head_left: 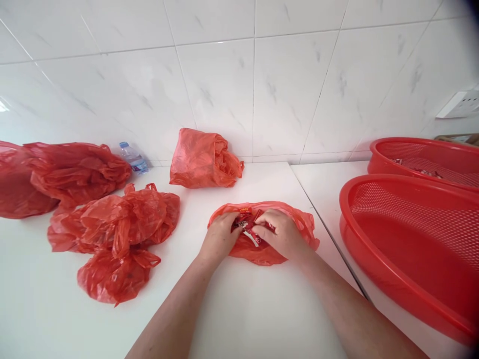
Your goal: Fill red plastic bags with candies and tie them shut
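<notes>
Far left on the white tabletop (239, 319), a big pile of red plastic bags (56, 174) lies against the tiled wall, bulky, contents hidden. Just right of it a small water bottle (133, 158) lies behind the pile, cap toward the wall. In front, a second clump of crumpled red bags (119, 224) sits nearer the tabletop edge, looking mostly flat and limp, so likely emptied, though I cannot tell for sure. Further right, a folded red bag (202, 159) rests alone against the wall, apart from the others. Centre: the open red bag (299, 224) lies flat on the tabletop right under both hands. Left hand (220, 237) presses on the bag's left edge, fingers curled at the mouth of it; its grip looks closed on plastic and a small red packet (247, 227), but what exactly it pinches I cannot tell. Right hand (282, 233) is clenched over the same red packets in the bag's opening, fingers bent down on them. Right side: a large red mesh basket (411, 249) stands near the hands, showing nothing in the part visible; behind it a second red basket (422, 154) holds a few small packets. Judged from this, the work on this bag is midway: packets are not yet out, near basket unfilled, bulky bags at left possibly untouched.
</notes>
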`<action>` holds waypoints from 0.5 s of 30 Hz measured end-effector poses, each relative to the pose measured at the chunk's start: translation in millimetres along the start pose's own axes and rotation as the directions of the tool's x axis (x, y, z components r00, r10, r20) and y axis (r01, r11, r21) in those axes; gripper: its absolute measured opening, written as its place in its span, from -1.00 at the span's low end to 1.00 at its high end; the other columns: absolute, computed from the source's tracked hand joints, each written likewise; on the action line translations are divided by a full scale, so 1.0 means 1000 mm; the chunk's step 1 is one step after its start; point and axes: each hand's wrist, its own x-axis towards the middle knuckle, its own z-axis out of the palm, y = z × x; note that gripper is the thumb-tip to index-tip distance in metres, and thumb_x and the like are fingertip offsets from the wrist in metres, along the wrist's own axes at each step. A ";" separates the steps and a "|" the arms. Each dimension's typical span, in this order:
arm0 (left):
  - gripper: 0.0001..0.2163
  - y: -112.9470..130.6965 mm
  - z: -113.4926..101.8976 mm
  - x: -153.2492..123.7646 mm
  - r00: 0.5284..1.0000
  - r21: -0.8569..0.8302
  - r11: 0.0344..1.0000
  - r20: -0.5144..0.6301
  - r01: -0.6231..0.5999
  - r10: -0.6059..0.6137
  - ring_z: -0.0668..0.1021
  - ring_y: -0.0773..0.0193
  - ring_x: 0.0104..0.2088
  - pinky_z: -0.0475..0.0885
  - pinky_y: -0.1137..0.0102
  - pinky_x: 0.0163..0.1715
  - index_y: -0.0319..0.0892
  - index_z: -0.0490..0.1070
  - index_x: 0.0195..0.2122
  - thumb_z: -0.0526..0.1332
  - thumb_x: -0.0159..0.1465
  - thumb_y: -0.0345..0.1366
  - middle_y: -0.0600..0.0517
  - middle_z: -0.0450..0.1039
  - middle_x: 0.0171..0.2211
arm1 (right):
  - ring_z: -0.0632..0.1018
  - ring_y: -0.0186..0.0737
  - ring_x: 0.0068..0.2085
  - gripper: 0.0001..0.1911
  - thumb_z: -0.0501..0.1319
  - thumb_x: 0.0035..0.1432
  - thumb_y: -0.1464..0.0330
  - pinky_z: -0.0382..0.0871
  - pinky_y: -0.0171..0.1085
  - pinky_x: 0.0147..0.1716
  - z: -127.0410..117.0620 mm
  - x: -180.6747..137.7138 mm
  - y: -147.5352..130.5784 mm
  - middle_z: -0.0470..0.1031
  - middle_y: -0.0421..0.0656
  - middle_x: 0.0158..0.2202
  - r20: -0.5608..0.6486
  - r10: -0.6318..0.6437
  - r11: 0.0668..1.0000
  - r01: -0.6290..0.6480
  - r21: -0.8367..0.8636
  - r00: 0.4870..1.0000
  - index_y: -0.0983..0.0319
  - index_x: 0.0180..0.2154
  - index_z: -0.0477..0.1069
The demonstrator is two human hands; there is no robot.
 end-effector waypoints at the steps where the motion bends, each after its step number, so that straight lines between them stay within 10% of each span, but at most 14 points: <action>1: -0.67 -0.002 0.001 0.000 1.000 0.006 1.000 0.017 -0.014 0.014 0.47 0.09 -0.08 0.38 0.18 -0.09 -0.01 0.38 -0.04 0.17 0.15 -0.36 -0.01 0.45 -0.08 | 0.45 -0.25 -0.30 -0.87 0.25 0.06 0.24 0.36 -0.23 -0.30 0.001 -0.001 0.000 0.44 -0.21 -0.37 0.094 -0.003 1.000 0.003 0.005 0.996 0.16 -0.38 0.43; 5: -0.68 -0.004 0.003 0.002 0.999 0.016 1.000 0.037 -0.020 0.020 0.46 0.10 -0.08 0.37 0.19 -0.09 -0.02 0.39 -0.05 0.19 0.15 -0.34 -0.01 0.45 -0.08 | 0.45 -0.16 -0.18 -0.57 0.37 -0.14 0.26 0.38 -0.19 -0.26 0.005 -0.004 0.001 0.43 -0.18 -0.17 0.280 0.019 1.000 -0.018 -0.009 0.960 0.08 -0.13 0.44; 15: -0.83 -0.002 -0.005 0.005 0.990 -0.047 0.989 0.008 0.141 -0.141 0.50 0.20 -0.23 0.35 0.31 -0.24 0.01 0.45 -0.23 0.09 0.22 -0.26 0.10 0.51 -0.23 | 0.50 -0.24 -0.20 -0.75 0.11 0.18 0.17 0.39 -0.25 -0.23 0.000 -0.003 0.001 0.50 -0.21 -0.18 0.016 0.261 0.918 -0.254 0.305 0.965 0.11 -0.17 0.42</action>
